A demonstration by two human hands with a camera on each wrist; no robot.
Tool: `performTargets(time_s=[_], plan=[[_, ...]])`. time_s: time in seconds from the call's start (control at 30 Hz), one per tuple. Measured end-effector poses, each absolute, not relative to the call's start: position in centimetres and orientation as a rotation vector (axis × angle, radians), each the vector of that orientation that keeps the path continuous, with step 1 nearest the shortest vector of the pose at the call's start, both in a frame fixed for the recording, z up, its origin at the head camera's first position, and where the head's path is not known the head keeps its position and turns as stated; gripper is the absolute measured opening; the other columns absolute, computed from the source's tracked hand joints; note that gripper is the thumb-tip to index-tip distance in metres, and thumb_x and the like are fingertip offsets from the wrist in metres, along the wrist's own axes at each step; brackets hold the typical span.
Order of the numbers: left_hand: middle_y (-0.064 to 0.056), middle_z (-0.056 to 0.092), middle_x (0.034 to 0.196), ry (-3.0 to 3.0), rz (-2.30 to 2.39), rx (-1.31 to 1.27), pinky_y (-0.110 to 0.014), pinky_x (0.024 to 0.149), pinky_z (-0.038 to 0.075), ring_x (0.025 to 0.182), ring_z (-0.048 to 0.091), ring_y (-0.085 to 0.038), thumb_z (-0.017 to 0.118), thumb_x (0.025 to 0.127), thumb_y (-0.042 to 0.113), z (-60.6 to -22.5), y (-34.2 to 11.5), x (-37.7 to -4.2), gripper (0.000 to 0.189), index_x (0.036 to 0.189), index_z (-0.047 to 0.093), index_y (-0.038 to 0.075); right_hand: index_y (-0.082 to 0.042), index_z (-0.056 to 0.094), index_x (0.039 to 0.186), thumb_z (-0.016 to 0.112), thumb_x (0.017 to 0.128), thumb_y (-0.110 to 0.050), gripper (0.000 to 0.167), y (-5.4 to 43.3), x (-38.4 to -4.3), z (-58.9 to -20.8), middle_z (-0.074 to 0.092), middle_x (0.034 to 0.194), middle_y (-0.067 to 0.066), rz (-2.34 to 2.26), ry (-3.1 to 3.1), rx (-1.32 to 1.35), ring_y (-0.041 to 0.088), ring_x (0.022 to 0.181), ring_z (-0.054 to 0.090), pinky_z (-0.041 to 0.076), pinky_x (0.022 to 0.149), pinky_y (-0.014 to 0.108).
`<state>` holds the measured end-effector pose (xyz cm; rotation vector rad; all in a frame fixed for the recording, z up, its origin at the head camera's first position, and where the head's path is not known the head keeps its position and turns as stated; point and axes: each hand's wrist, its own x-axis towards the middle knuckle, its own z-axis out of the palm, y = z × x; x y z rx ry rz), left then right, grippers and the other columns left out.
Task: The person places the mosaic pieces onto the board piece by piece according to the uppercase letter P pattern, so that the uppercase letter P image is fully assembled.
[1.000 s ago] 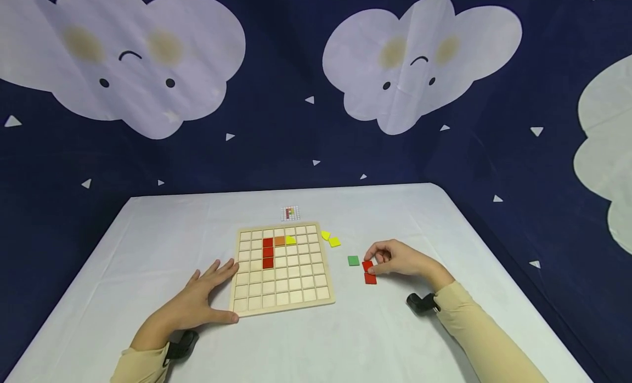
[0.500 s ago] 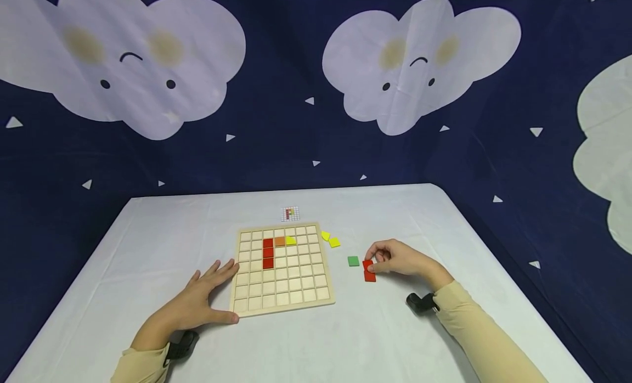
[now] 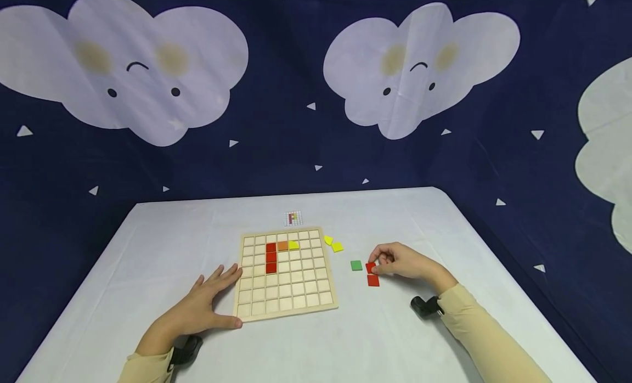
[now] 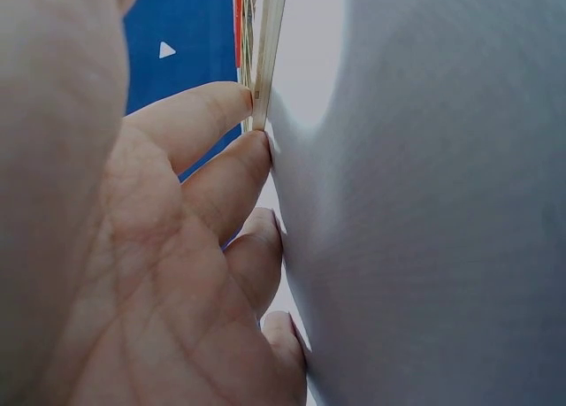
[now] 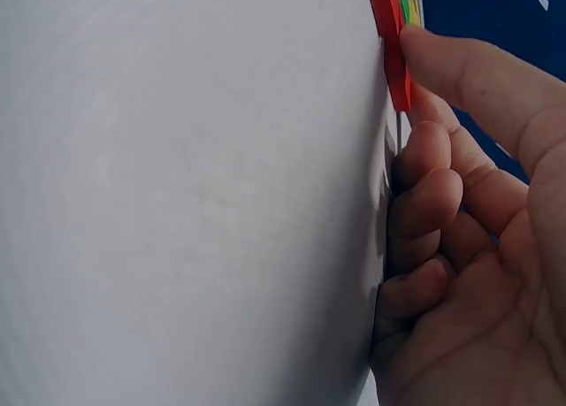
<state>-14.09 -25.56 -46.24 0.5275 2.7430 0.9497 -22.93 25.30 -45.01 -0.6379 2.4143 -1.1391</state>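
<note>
White bench (image 3: 148,246) carries a board (image 3: 286,273). Right hand (image 3: 402,260) pinches a red tile (image 3: 371,268), tilted up on edge; left hand (image 3: 207,298), fingers straight, rests against the board.

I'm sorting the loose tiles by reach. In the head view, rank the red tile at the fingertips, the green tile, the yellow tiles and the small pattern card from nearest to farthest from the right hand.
1. Red tile: at the right hand's fingertips.
2. Green tile: just to its left, on the table.
3. Yellow tiles: farther back, beside the board's right edge.
4. Pattern card: behind the board, farthest.
</note>
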Motion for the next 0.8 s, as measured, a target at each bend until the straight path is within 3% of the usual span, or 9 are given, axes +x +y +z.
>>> performTargets(time_s=[0.2, 0.8], plan=[[-0.018, 0.034, 0.175, 2.742, 0.959, 0.533, -0.085, 0.122, 0.002, 0.162, 0.015, -0.057, 0.097, 0.069, 0.054, -46.10, -25.53, -14.04, 0.118, 0.165, 0.044, 0.011, 0.002, 0.068, 0.118, 0.077, 0.098, -0.012, 0.026, 25.20, -23.19, -45.15, 0.047, 0.078, -0.002, -1.154, 2.420, -0.618, 0.005, 0.068, 0.042, 0.036, 0.064, 0.020], [-0.017, 0.033, 0.175, 2.735, 0.961, 0.529, -0.084, 0.123, 0.001, 0.163, 0.014, -0.057, 0.097, 0.069, 0.053, -46.10, -25.68, -14.04, 0.117, 0.165, 0.044, 0.011, 0.004, 0.067, 0.120, 0.083, 0.090, -0.009, 0.036, 25.48, -23.49, -45.14, 0.053, 0.079, -0.002, -1.161, 2.419, -0.606, 0.004, 0.069, 0.047, 0.040, 0.063, 0.017]])
